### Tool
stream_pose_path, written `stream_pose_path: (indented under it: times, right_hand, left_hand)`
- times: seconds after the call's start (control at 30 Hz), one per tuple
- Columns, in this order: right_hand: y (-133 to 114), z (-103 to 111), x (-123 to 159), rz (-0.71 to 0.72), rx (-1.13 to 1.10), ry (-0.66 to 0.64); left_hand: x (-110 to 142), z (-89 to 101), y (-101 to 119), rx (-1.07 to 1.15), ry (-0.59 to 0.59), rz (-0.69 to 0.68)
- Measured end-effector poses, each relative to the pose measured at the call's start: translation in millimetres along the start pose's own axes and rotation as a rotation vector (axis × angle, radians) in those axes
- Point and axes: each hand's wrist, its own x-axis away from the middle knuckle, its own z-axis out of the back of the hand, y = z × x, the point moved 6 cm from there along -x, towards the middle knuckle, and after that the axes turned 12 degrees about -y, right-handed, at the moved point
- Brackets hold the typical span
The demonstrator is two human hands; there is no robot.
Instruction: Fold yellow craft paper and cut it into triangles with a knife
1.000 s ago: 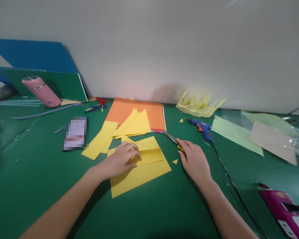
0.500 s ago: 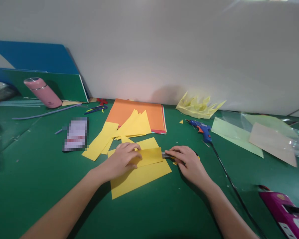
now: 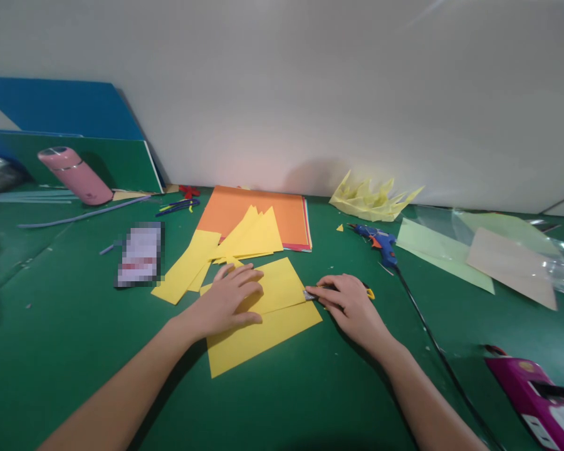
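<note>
My left hand (image 3: 235, 297) lies with fingers spread on a sheet of yellow paper (image 3: 263, 341), pressing it to the green table. Part of the sheet is folded over, and the flap lies flat under my fingers. In my right hand (image 3: 355, 307) is a utility knife (image 3: 370, 292), its yellow handle end showing behind the knuckles. The metal blade end points left and meets the right edge of the paper at the fold. My fingers hide most of the knife. Beyond the sheet are yellow paper triangles (image 3: 256, 235) and yellow strips (image 3: 185, 269).
An orange paper stack (image 3: 282, 213) lies at the back, left of a pale yellow spiky paper piece (image 3: 373, 200). A blue glue gun (image 3: 380, 243) trails its cord to the right. A phone (image 3: 141, 254), a pink bottle (image 3: 78, 178) and a magenta power strip (image 3: 531, 398) also lie around.
My right hand has brought the utility knife down and left from beside the stack to the paper's edge. The raised flap has flattened, and my left fingers have spread out over it.
</note>
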Motion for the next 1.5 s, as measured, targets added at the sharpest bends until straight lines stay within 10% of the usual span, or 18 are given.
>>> stream_pose_path:
  times: [1.5]
  right_hand:
    - [2.5,-0.5,1.1,0.016,0.107,-0.042]
  left_hand:
    - [-4.9,-1.1,-1.2,0.134,-0.017,-0.095]
